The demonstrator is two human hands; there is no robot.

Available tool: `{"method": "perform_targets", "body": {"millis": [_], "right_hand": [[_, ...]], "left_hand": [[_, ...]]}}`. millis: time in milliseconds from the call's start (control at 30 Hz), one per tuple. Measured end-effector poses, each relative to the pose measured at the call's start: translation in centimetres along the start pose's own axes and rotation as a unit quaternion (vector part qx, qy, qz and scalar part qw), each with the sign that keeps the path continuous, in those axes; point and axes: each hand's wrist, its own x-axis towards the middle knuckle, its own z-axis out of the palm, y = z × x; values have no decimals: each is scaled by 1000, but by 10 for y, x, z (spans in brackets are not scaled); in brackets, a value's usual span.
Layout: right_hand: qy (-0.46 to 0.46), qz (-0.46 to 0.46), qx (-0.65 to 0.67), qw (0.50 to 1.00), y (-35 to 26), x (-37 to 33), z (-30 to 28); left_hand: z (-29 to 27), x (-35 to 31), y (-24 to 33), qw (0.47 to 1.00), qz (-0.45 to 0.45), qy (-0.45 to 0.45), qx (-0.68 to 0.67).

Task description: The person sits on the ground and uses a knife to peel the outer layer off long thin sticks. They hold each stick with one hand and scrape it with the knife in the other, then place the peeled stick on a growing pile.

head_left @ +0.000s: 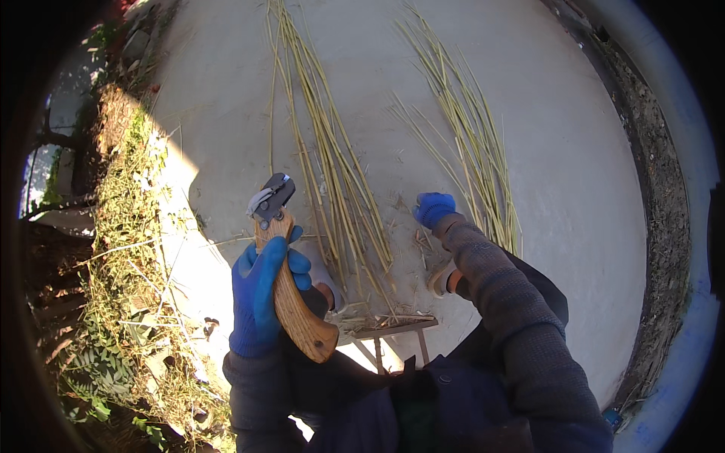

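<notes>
My left hand [260, 291], in a blue work glove, is wrapped round the curved handle of a wooden-handled tool [291, 302]. Two bolts fix its grey metal head, which points up and away from me. My right hand [434, 209], gloved in blue too, is closed in a fist just left of the right bundle of long thin green-yellow stalks [479, 143]; what it holds, if anything, does not show. Beyond and right of the tool, a second bundle of stalks [325, 143] lies lengthwise on the ground, its near ends reaching toward my feet.
A small stand with a narrow wooden top [396, 330] is between my legs, with stalk scraps around it. Dry brush and green leaves [121, 302] line the left side. Grey concrete [574, 189] extends to a dirt strip [657, 166] along a pale wall at right.
</notes>
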Motion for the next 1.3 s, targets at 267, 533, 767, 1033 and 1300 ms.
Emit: {"method": "perform_targets", "body": {"millis": [267,533,767,1033,1300], "right_hand": [[-32,80,42,995,-79,31,155],[-28,135,55,989,-77,55,175],[-123,-50,286,949,-37,28,111],[-225,-109,681,689,-43,-75,-110],[-146,-37,682,716,-33,-274,-179]], "left_hand": [[-9,-2,25,984,-176,-27,4],[-6,2,26,973,-226,19,38],[-11,0,22,988,-149,-26,-1],[-16,-8,8,999,0,8,-32],[-29,2,-15,997,72,-3,-27]]}}
